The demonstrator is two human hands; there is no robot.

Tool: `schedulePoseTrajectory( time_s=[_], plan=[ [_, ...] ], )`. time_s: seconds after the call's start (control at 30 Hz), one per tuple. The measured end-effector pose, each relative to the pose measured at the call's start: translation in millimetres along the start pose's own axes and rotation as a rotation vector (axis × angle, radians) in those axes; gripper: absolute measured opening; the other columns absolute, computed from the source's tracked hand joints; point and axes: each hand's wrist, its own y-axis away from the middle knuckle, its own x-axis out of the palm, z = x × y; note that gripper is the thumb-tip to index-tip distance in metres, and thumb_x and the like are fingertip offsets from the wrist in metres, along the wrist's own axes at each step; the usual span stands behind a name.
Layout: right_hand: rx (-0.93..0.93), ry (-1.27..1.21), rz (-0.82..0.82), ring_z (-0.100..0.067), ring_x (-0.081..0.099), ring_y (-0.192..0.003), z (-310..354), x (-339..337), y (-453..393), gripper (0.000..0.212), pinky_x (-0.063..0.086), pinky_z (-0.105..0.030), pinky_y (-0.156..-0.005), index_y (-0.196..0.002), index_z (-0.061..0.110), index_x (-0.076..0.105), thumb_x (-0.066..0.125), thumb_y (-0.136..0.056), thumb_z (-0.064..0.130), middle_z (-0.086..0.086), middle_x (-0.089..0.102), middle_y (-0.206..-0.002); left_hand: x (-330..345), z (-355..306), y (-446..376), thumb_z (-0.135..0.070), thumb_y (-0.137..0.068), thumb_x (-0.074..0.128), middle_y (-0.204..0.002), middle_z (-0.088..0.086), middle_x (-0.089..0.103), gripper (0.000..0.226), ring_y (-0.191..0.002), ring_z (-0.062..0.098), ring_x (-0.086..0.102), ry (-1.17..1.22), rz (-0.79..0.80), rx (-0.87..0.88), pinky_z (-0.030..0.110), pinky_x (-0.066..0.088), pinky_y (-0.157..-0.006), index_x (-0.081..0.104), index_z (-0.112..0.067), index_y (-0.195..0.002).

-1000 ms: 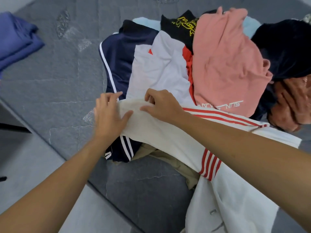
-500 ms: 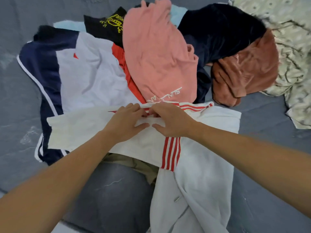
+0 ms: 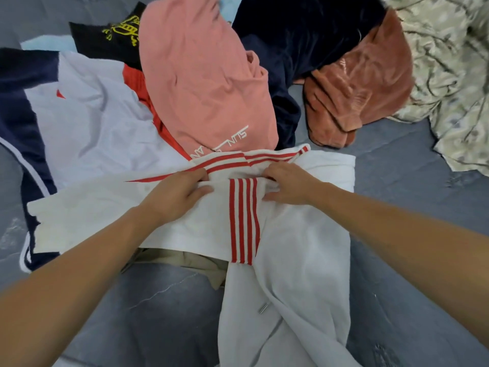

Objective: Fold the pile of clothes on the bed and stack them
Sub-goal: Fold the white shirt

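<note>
A white garment with red stripes (image 3: 299, 250) lies across the near side of the clothes pile on the grey bed (image 3: 164, 308). My left hand (image 3: 177, 193) pinches a fold of it beside the red-striped cuff. My right hand (image 3: 287, 185) grips the same garment just right of the stripes. Behind them the pile holds a pink top (image 3: 201, 86), a white and navy jacket (image 3: 87, 120), a black shirt with yellow print (image 3: 116, 35), a dark navy garment (image 3: 299, 41) and a rust velvet piece (image 3: 362, 83).
A crumpled floral beige sheet (image 3: 449, 75) lies at the far right. A khaki garment (image 3: 190, 263) peeks out under the white one. Bare grey bed surface shows in front of the pile and at the right.
Both hands slid right along the white garment, from its left end to the striped part. The striped cuff now lies flat between them, and the view shifted right.
</note>
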Motion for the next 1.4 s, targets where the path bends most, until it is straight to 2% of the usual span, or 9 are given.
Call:
schedulePoseTrajectory(
  time_s=[0.2,0.3,0.4,0.53,0.63,0.8,0.97,1.17,1.4],
  plan=[
    [-0.039,0.016,-0.008,-0.021,0.050,-0.133,-5.5,-2.4,0.9,0.042,0.038,-0.036,-0.115,-0.138,0.023,0.061,0.067,-0.098,0.032,0.000,0.058,-0.143,-15.2,9.1,11.8,-0.047,-0.108,0.047,-0.101,-0.009,0.073,0.022,-0.087,0.009,0.068,0.030,-0.056,0.022,0.040,0.058,-0.078,0.059,-0.029,-0.110],
    [-0.070,-0.065,-0.132,-0.021,0.063,-0.107,-3.1,-15.4,3.0,0.023,0.051,-0.035,-0.089,-0.124,0.024,0.058,0.060,-0.102,0.031,0.001,0.068,-0.119,-32.8,14.8,15.4,-0.046,-0.110,0.045,-0.075,-0.015,0.064,0.022,-0.069,0.005,0.062,0.043,-0.145,0.034,0.038,0.049,-0.061,0.050,-0.032,-0.095],
    [-0.141,-0.052,-0.317,-0.025,0.057,-0.075,10.6,-32.7,-4.0,0.014,0.035,-0.037,-0.064,-0.111,0.019,0.052,0.059,-0.101,0.025,0.005,0.058,-0.084,-52.4,25.1,18.3,-0.045,-0.109,0.048,-0.062,-0.001,0.056,0.028,-0.059,0.014,0.057,0.039,-0.261,-0.008,0.042,0.048,-0.059,0.049,-0.023,-0.091],
    [-0.162,-0.067,-0.454,-0.022,0.050,-0.071,38.0,-42.1,-25.2,0.014,0.033,-0.036,-0.062,-0.107,0.014,0.054,0.060,-0.098,0.023,0.010,0.052,-0.083,-62.8,43.7,22.0,-0.038,-0.108,0.054,-0.064,-0.004,0.057,0.019,-0.063,0.017,0.056,0.006,-0.375,-0.130,0.038,0.043,-0.058,0.050,-0.026,-0.094],
    [-0.066,0.069,-0.507,-0.021,0.052,-0.096,51.3,-25.1,-32.4,0.027,0.032,-0.035,-0.078,-0.111,0.017,0.056,0.069,-0.093,0.033,0.006,0.054,-0.104,-53.2,45.4,24.5,-0.020,-0.101,0.061,-0.087,0.004,0.061,0.009,-0.082,0.032,0.056,-0.122,-0.322,-0.194,0.043,0.043,-0.066,0.053,-0.017,-0.106],
    [0.164,0.145,-0.692,-0.028,0.049,-0.106,58.7,20.2,-0.5,0.048,0.043,-0.039,-0.087,-0.120,0.020,0.054,0.079,-0.081,0.032,-0.007,0.052,-0.122,-22.7,15.1,40.3,-0.010,-0.092,0.061,-0.122,0.014,0.051,0.034,-0.105,0.036,0.048,-0.404,-0.482,-0.020,0.047,0.041,-0.080,0.054,-0.008,-0.125],
    [0.256,0.021,-0.678,-0.026,0.051,-0.097,69.1,84.1,62.1,0.028,0.051,-0.042,-0.083,-0.110,0.013,0.056,0.073,-0.090,0.022,-0.009,0.053,-0.113,50.0,-44.3,78.2,-0.011,-0.098,0.061,-0.107,0.004,0.056,0.013,-0.095,0.022,0.052,-0.116,-0.296,0.112,0.040,0.048,-0.079,0.061,-0.011,-0.111],
    [0.229,-0.069,-0.424,-0.026,0.056,-0.091,92.9,158.4,130.0,0.021,0.049,-0.042,-0.080,-0.105,0.010,0.060,0.067,-0.094,0.027,-0.007,0.058,-0.105,144.1,-77.6,139.4,-0.033,-0.100,0.068,-0.088,-0.003,0.064,0.017,-0.082,0.016,0.062,0.468,0.015,-0.423,0.031,0.055,-0.073,0.058,-0.019,-0.100],
    [0.307,-0.221,-0.370,-0.025,0.061,-0.086,115.5,198.3,173.1,0.028,0.047,-0.036,-0.071,-0.106,0.013,0.059,0.057,-0.101,0.041,-0.003,0.062,-0.098,191.8,-108.5,199.0,-0.032,-0.090,0.080,-0.109,-0.006,0.066,0.038,-0.099,0.011,0.065,0.653,0.046,-0.622,0.019,0.054,-0.078,0.057,-0.019,-0.117]
  ],
)
